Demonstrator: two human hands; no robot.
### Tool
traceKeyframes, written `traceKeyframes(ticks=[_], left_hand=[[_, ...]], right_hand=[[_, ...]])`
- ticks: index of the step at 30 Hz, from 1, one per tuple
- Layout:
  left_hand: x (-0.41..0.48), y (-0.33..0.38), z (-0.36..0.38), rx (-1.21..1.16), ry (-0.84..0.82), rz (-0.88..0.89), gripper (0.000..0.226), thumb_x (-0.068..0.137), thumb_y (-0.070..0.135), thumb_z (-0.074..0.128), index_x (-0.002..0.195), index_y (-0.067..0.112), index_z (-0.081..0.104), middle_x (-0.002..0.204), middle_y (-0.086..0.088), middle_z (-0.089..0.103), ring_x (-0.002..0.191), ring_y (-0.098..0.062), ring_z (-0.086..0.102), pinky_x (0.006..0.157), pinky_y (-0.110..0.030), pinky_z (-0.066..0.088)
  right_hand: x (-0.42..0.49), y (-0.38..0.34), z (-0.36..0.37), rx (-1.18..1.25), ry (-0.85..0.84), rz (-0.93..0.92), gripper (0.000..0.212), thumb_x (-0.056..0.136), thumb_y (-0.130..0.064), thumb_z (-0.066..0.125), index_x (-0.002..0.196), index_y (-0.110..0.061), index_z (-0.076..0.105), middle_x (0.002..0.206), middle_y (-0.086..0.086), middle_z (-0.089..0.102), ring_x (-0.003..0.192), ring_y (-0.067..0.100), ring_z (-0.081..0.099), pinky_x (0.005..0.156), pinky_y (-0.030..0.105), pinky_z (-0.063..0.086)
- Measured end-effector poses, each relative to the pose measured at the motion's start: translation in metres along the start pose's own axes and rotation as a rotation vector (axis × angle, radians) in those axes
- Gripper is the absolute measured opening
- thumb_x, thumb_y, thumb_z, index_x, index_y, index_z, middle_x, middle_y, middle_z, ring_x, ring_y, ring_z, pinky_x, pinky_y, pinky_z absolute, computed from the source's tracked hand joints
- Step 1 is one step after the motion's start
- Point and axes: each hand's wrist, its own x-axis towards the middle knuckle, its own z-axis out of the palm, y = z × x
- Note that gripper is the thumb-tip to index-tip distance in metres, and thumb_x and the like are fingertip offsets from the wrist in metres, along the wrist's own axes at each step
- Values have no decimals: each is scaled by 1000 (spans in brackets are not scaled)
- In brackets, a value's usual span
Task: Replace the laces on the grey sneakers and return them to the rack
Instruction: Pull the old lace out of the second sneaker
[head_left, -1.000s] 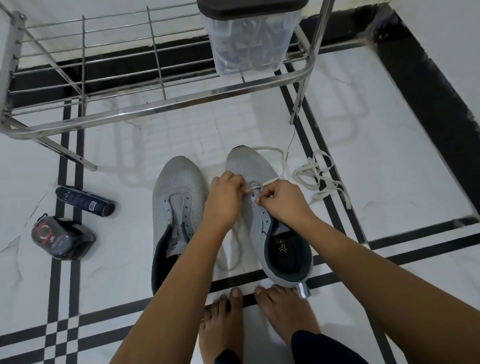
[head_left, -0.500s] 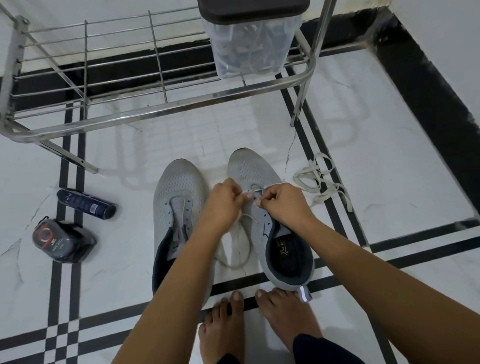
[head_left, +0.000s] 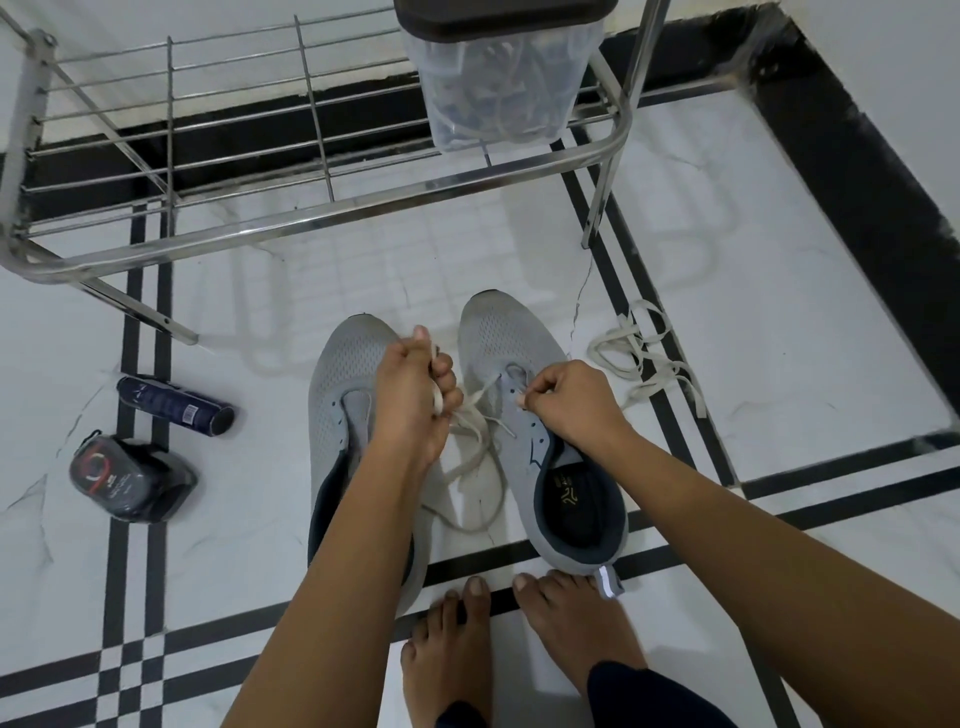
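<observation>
Grey mesh sneakers (head_left: 498, 332) sit on the floor (head_left: 779, 260) near the steel wire rack (head_left: 311, 223). The left hand (head_left: 410, 395) curls its fingers (head_left: 444, 374) round the cream flat lace (head_left: 470, 415); the right hand (head_left: 566, 397) pinches it at the right shoe's eyelets. Draw slack through evenly, keeping it untwisted.

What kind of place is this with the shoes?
Probably a corner of a home, maybe near the door. A metal shoe rack stands on a shiny tiled floor by the wall, and grey sneakers sit in front of it while the left hand and right hand hold a lace.
</observation>
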Motion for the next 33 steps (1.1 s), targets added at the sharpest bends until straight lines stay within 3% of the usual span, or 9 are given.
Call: traceKeyframes(ticks=[3,6,8,13,16,19,23,29,33], left_hand=[[10,-22,-5,828,-35,82,19,93,28,54,93,16,40,80,-5,51,55,-15,49,49,-25,37],[10,-33,-1,1206,-155,160,26,93,31,54,99,8,43,90,-9,53,79,-23,51,61,-29,33],[2,-34,1,1223,-214,292,15,97,21,46,94,7,48,79,-5,53,73,-21,46,56,-29,29],[-7,-18,-9,795,-118,309,18,99,18,41,81,15,45,68,1,46,57,-12,43,50,-18,39],[1,-19,-23,1197,-179,372,7,96,12,45,100,7,46,93,-7,51,84,-22,52,63,-22,39],[2,-35,-27,1654,-307,288,49,87,18,57,128,3,36,127,-14,39,118,-30,41,95,-33,37],[-6,-58,-20,2086,-360,214,96,71,35,78,139,5,16,135,-13,29,128,-33,31,102,-42,38],[-1,-64,-20,2010,-334,217,53,84,7,62,129,5,34,130,-14,38,122,-33,37,98,-39,42],[9,-59,-22,1891,-303,164,23,89,0,47,110,1,56,118,-17,55,108,-30,54,88,-34,44]], right_hand=[[0,1,1,-25,5,0,15,82,-18,68,80,-3,71,68,0,61,73,14,56,67,20,40],[1,2,2,-42,19,-8,12,81,-15,67,78,-4,71,78,7,67,77,17,59,71,25,45],[2,2,3,-49,15,-8,13,81,-15,67,79,-3,71,75,6,66,76,17,58,70,25,45],[1,1,1,-37,6,-18,17,82,-19,69,79,-3,70,73,3,62,75,14,56,70,21,42],[0,0,0,-27,-8,-23,18,82,-22,70,79,-4,71,78,5,65,76,14,56,70,20,42],[-3,-1,-3,-32,-9,-35,18,82,-21,69,80,-3,72,80,7,67,77,14,56,67,19,38],[-7,-4,-6,-54,-19,-61,15,84,-20,67,87,-5,70,80,3,63,78,11,54,57,18,33],[-8,-3,-12,-72,-19,-84,22,84,-21,67,102,-8,69,108,7,67,102,19,59,79,19,40],[-9,-8,-18,-33,29,-140,24,82,-21,69,103,-9,69,105,4,62,103,17,57,71,17,36]])
